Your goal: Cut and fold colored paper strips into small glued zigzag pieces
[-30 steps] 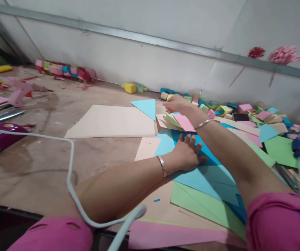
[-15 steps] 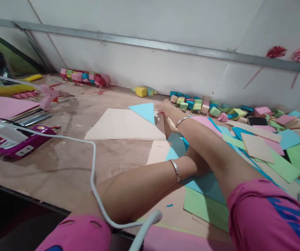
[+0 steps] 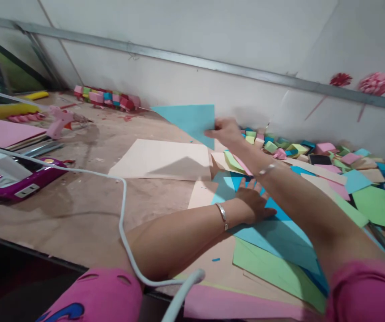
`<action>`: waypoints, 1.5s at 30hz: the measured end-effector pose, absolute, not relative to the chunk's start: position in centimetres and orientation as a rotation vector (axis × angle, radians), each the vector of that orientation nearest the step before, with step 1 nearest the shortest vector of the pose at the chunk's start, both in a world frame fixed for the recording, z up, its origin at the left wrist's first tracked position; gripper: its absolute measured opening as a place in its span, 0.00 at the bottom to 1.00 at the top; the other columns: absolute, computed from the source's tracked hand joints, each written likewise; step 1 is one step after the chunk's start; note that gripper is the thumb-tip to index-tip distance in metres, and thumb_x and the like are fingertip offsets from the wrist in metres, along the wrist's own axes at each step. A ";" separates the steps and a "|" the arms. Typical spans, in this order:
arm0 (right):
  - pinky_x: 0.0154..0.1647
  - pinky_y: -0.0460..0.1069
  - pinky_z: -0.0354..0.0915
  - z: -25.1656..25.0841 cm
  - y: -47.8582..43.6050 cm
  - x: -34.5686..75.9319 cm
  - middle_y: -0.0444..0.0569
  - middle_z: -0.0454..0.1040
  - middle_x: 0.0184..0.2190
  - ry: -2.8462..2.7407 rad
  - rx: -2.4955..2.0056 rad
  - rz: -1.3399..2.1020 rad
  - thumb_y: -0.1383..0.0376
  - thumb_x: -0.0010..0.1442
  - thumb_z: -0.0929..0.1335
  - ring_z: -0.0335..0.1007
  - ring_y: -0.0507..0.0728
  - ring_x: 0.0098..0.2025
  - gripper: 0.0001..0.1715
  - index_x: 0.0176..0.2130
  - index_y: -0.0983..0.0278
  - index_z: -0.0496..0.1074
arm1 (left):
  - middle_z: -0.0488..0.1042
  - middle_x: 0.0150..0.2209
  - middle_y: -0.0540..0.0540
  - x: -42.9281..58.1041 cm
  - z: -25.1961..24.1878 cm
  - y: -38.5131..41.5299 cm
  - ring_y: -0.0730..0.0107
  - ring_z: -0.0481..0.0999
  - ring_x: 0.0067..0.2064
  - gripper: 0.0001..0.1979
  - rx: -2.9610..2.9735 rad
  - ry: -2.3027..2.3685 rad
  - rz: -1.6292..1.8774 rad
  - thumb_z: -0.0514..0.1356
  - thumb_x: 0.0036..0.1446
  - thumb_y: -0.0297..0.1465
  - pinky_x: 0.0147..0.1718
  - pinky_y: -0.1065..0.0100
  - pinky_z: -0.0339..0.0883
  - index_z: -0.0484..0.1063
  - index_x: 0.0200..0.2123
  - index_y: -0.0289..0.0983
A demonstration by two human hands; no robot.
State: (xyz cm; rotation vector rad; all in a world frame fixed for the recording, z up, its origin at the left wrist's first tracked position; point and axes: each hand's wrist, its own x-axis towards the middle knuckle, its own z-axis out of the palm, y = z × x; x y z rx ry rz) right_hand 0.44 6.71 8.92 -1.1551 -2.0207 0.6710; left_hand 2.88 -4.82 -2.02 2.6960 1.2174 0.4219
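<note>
My right hand (image 3: 225, 130) reaches far across the table and pinches a light blue paper triangle (image 3: 190, 120), held lifted above the surface. My left hand (image 3: 254, 201) lies flat with fingers spread on a large blue sheet (image 3: 280, 232) in the stack of coloured paper in front of me. A big peach sheet (image 3: 160, 159) lies flat just under the raised triangle. Both wrists wear a metal bangle.
Green sheets (image 3: 276, 270) and a pink sheet (image 3: 239, 304) lie near the front edge. Many small coloured paper pieces and cubes (image 3: 313, 152) crowd the right along the wall. A white cable (image 3: 121, 223) crosses the table. A purple device (image 3: 21, 181) and pink glue gun (image 3: 58, 123) sit left.
My right hand has picked the light blue triangle up off the peach sheet and raised it. My left hand stays pressed on the blue sheet. The view shifted slightly.
</note>
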 end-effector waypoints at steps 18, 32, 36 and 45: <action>0.34 0.52 0.62 2.5 -9.4 26.7 0.50 0.70 0.27 -1.940 -1.007 -0.640 0.74 0.55 0.64 0.64 0.58 0.33 0.09 0.29 0.62 0.71 | 0.74 0.43 0.43 3.4 2.2 -5.0 0.61 0.74 0.45 0.23 1.330 0.555 1.006 0.63 0.53 0.48 0.45 0.60 0.69 0.68 0.44 0.37; 0.39 0.51 0.64 3.4 -9.4 26.9 0.51 0.75 0.34 -2.241 -0.963 -0.508 0.67 0.62 0.66 0.67 0.57 0.38 0.07 0.36 0.62 0.75 | 0.74 0.28 0.50 3.8 3.0 -4.7 0.69 0.74 0.29 0.09 1.180 0.993 1.098 0.62 0.42 0.28 0.27 0.69 0.69 0.71 0.32 0.36; 0.40 0.51 0.66 6.0 -9.5 32.6 0.52 0.76 0.37 -2.099 -1.265 -0.117 0.62 0.62 0.66 0.71 0.57 0.38 0.10 0.40 0.63 0.76 | 0.76 0.30 0.48 1.7 5.2 -2.5 0.66 0.74 0.30 0.12 1.440 1.081 1.340 0.66 0.41 0.31 0.29 0.66 0.70 0.74 0.33 0.36; 0.28 0.46 0.61 6.2 -11.3 35.5 0.47 0.74 0.34 -2.626 -1.923 0.727 0.66 0.46 0.70 0.71 0.56 0.33 0.12 0.35 0.62 0.72 | 0.75 0.32 0.47 -4.2 12.6 -3.5 0.54 0.72 0.48 0.10 2.884 1.375 1.082 0.58 0.56 0.34 0.54 0.50 0.58 0.79 0.29 0.41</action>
